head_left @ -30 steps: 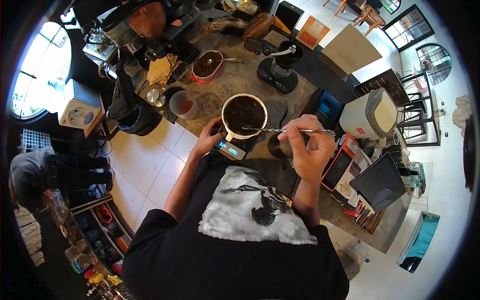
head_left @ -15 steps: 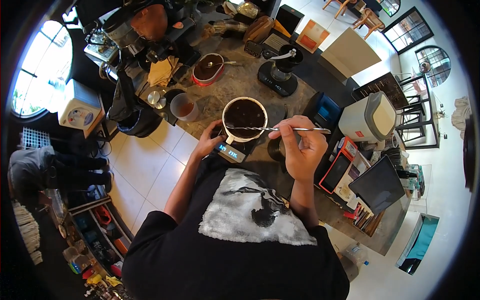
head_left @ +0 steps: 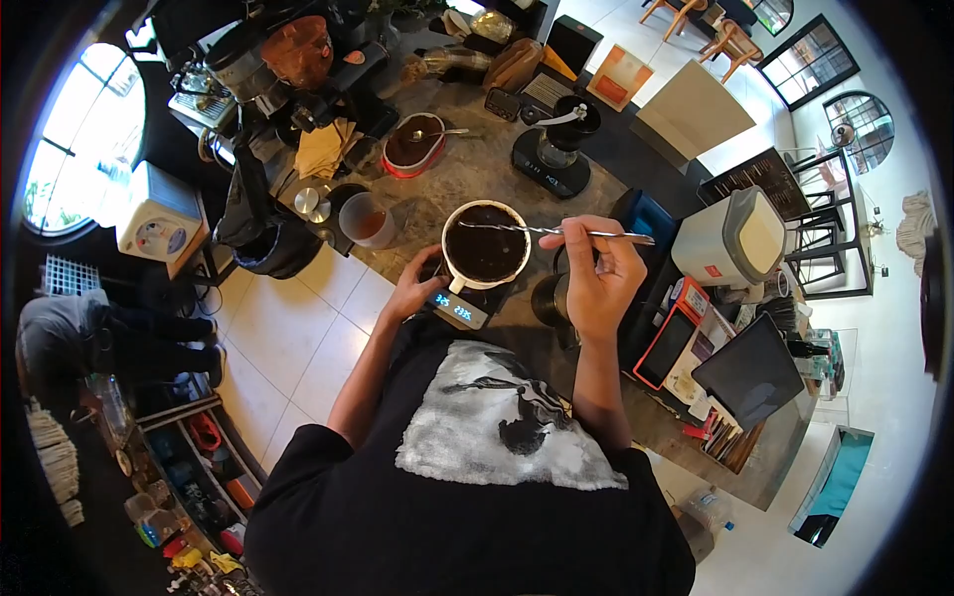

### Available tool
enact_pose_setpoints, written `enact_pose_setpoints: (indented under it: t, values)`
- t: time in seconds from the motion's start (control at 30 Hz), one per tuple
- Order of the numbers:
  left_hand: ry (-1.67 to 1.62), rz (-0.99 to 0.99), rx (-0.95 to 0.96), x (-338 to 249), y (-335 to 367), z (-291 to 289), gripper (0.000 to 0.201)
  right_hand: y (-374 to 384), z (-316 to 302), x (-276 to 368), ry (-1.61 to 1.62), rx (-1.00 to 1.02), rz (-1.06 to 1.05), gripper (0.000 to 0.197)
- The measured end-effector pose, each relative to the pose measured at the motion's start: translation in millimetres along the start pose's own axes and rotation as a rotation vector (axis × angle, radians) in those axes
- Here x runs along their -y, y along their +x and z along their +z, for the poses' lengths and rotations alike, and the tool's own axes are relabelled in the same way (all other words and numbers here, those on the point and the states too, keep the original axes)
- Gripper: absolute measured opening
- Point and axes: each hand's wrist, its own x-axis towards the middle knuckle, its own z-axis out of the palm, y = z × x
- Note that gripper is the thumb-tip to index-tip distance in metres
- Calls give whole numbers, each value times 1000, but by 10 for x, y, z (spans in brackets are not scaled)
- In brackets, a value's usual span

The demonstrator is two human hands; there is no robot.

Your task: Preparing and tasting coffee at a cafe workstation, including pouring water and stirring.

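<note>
A long metal bar spoon with a twisted stem (head_left: 547,229) is pinched between the thumb and fingers of my right hand (head_left: 599,278). Its thin end reaches left over a white handled cup-like vessel (head_left: 457,282) and touches or hovers just above the dark brown contents (head_left: 485,246). This vessel stands above a digital scale (head_left: 459,310) with a lit display. My left hand (head_left: 415,290) curls its fingers at the vessel's lower left, close to the scale. What those fingers grip is hidden.
A translucent cup (head_left: 366,221) of reddish-brown liquid stands left. Beyond lies a red-rimmed oval dish (head_left: 413,167) holding a spoon. At the far right are a hand grinder (head_left: 572,121) on a black scale, a grey-white container (head_left: 708,248) and a tablet (head_left: 750,370). Another person (head_left: 99,333) is at left.
The bar spoon's thin end has swung away from me, from the near part of the vessel toward its far side. My right hand has shifted slightly; the left stays beside the vessel.
</note>
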Motion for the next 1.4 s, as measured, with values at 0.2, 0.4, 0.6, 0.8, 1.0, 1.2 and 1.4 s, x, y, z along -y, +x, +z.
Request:
enact_pose_setpoints:
  t: [0.2, 0.4, 0.6, 0.8, 1.0, 1.2, 1.4]
  values:
    - [16, 16, -20, 2, 1, 7, 57, -2, -15, -21, -13, 7, -19, 8]
    - [10, -8, -22, -34, -9, 20, 56, 4, -82, -34, -20, -53, 13, 8]
    - [6, -27, -17, 30, 9, -6, 56, 14, -113, -55, 25, -83, 44, 9]
    - [-14, -48, -7, 19, 15, -2, 57, 18, -71, -118, 0, -60, -4, 8]
    - [40, -24, -25, -43, -20, 16, 56, 20, -71, -68, 1, -88, 10, 8]
    - [19, -4, -14, 53, -38, -23, 56, 5, -72, -15, 32, -105, 50, 9]
    - [23, -40, -11, 48, 17, -37, 56, 33, -67, -102, -22, -73, -7, 9]
